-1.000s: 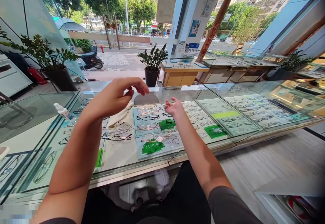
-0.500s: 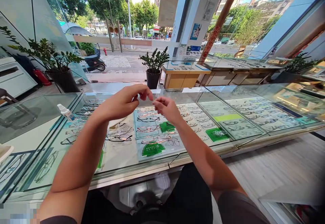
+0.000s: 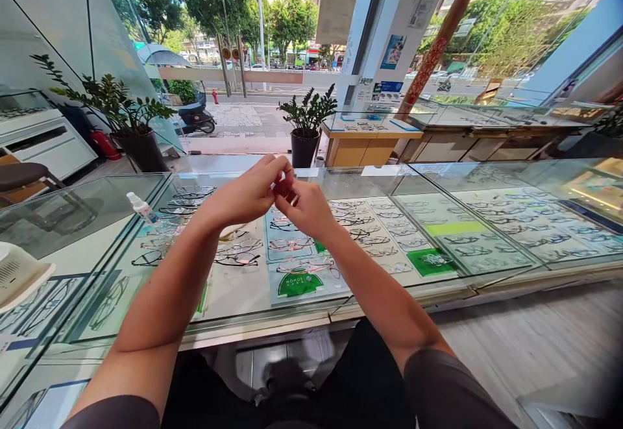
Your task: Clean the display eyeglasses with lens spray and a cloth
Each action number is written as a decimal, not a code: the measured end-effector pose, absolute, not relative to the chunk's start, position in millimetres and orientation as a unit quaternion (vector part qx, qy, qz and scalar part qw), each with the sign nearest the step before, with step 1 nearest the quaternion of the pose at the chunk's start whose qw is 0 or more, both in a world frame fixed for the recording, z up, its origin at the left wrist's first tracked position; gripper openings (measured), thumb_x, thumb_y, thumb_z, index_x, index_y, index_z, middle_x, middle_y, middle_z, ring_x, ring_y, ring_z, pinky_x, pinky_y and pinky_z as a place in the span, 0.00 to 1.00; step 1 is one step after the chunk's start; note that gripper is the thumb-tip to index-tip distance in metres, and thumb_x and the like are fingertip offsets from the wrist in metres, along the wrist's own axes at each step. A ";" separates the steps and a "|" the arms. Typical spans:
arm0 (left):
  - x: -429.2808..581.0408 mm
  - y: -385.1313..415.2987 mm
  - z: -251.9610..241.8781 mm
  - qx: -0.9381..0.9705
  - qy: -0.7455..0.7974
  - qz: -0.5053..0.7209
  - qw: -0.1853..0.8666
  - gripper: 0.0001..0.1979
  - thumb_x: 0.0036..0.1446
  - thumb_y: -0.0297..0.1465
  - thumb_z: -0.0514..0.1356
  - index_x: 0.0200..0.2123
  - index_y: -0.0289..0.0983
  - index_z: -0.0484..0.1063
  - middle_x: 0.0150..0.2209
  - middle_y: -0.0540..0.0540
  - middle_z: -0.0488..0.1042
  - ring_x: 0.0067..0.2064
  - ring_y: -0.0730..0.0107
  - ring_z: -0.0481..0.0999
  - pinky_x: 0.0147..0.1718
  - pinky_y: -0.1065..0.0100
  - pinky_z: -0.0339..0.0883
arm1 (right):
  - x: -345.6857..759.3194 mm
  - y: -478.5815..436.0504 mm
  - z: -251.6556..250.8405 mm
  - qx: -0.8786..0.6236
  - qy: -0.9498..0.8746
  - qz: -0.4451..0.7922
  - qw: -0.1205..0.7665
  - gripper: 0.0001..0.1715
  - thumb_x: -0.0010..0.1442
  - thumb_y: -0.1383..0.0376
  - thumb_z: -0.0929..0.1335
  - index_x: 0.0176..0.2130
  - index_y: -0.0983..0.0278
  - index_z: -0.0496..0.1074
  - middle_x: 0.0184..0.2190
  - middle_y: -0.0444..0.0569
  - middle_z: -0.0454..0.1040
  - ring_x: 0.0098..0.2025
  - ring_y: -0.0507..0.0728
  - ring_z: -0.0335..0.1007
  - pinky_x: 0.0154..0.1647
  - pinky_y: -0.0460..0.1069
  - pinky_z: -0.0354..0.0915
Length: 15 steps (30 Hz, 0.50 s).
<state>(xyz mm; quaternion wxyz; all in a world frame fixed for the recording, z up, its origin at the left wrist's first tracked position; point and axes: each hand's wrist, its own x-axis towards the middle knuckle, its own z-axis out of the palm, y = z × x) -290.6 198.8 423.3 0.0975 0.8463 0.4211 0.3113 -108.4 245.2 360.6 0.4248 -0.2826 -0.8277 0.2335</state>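
Note:
Above the glass display counter, my left hand and my right hand meet, their curled fingers touching or overlapping. Nothing can be made out between the fingertips, which are partly hidden by the hands themselves. Under the glass, below my hands, lie rows of eyeglasses and a green card with white lettering. To the left of my left forearm, a white spray bottle is on the counter.
A white object sits at the counter's left edge. Potted plants stand beyond the counter, one near the middle and one at the left. A stool is at the far left.
My hands have come together, with the fingers now touching or overlapping. The view has shifted a little to the left, bringing more of the white object and stool into sight.

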 end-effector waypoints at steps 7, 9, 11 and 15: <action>-285.3 198.3 421.4 0.835 0.488 0.232 0.104 0.18 0.54 0.17 0.54 0.44 0.42 0.64 0.49 0.44 0.68 0.45 0.63 0.71 0.45 0.61 0.70 | -111.3 257.1 344.3 -0.273 -0.822 0.244 0.436 0.06 0.66 0.63 0.70 0.37 0.62 0.75 0.30 0.47 0.80 0.29 0.55 0.70 0.34 0.50 0.63; -281.4 199.0 419.7 0.830 0.499 0.223 0.113 0.18 0.54 0.17 0.54 0.45 0.42 0.62 0.49 0.44 0.67 0.45 0.63 0.71 0.44 0.61 0.70 | -110.8 259.7 340.2 -0.275 -0.822 0.245 0.435 0.06 0.66 0.63 0.70 0.37 0.63 0.76 0.30 0.47 0.80 0.30 0.55 0.71 0.34 0.50 0.63; -277.6 200.2 417.2 0.826 0.505 0.217 0.124 0.18 0.55 0.18 0.54 0.45 0.42 0.61 0.49 0.44 0.66 0.44 0.64 0.71 0.43 0.61 0.69 | -109.8 261.0 336.8 -0.279 -0.823 0.250 0.427 0.06 0.65 0.63 0.71 0.36 0.63 0.76 0.30 0.47 0.80 0.30 0.54 0.71 0.34 0.49 0.63; -273.4 203.7 411.3 0.830 0.500 0.205 0.135 0.17 0.56 0.19 0.55 0.45 0.42 0.59 0.49 0.45 0.65 0.42 0.65 0.70 0.41 0.62 0.67 | -107.0 260.7 332.8 -0.301 -0.836 0.239 0.392 0.06 0.65 0.64 0.72 0.34 0.63 0.76 0.28 0.46 0.78 0.28 0.54 0.68 0.33 0.49 0.60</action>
